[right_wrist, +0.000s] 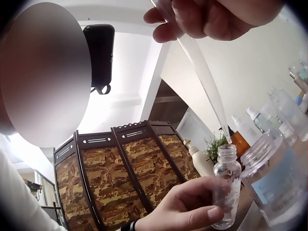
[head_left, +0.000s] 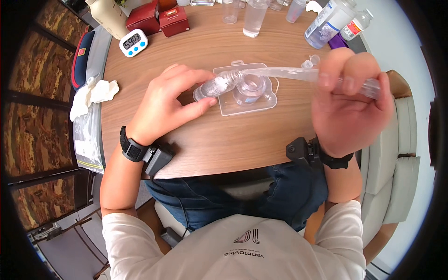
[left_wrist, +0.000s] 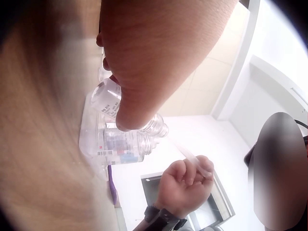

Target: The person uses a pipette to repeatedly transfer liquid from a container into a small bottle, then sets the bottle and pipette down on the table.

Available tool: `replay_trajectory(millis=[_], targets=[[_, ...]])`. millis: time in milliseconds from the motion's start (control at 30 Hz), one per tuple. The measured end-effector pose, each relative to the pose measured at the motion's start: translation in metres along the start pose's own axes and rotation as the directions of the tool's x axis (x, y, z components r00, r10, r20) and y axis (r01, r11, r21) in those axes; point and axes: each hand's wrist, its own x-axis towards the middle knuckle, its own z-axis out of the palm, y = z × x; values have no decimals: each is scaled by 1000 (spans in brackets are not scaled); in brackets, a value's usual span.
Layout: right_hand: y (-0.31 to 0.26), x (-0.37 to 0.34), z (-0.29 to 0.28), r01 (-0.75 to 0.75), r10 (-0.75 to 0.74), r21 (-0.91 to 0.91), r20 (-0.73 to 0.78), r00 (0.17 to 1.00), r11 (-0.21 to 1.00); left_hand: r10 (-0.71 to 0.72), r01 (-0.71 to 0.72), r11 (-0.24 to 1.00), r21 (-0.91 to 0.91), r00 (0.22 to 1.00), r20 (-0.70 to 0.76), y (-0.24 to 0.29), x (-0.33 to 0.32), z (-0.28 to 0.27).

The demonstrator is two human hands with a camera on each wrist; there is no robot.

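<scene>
Thumb and fingers of my left hand point(head_left: 163, 100) grip a small clear bottle point(head_left: 215, 87) with a threaded, uncapped neck. My right hand point(head_left: 351, 105), raised to the right, pinches a long translucent plastic dropper pipette point(head_left: 285, 73). The pipette's thin tip slants down to the bottle's mouth, as the right wrist view shows at the bottle neck point(right_wrist: 227, 153). Beside the bottle stands a wide clear jar point(head_left: 252, 87), uncapped and with a pale blue label point(right_wrist: 276, 180). It sits in a shallow clear plastic tray point(head_left: 233, 111). The bottle is held over the tray's left side.
A white timer point(head_left: 134, 43) and dark red boxes point(head_left: 174, 21) stand at the back left. Clear bottles point(head_left: 255, 18) line the back, with a large labelled bottle point(head_left: 329, 23) at right. A small cap point(head_left: 307, 64) lies right of the tray. Crumpled tissue point(head_left: 103, 91) lies at left.
</scene>
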Motion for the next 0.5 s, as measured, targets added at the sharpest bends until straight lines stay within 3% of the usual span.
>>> replay_trajectory(millis=[433, 500], targets=[[6, 3, -4, -1, 2, -10, 91, 996, 1000, -17, 17, 1000, -1, 1000, 12, -1, -1, 0], [4, 1, -7, -2, -4, 66, 83, 997, 998, -3, 3, 1000, 12, 1000, 9, -1, 0, 0]])
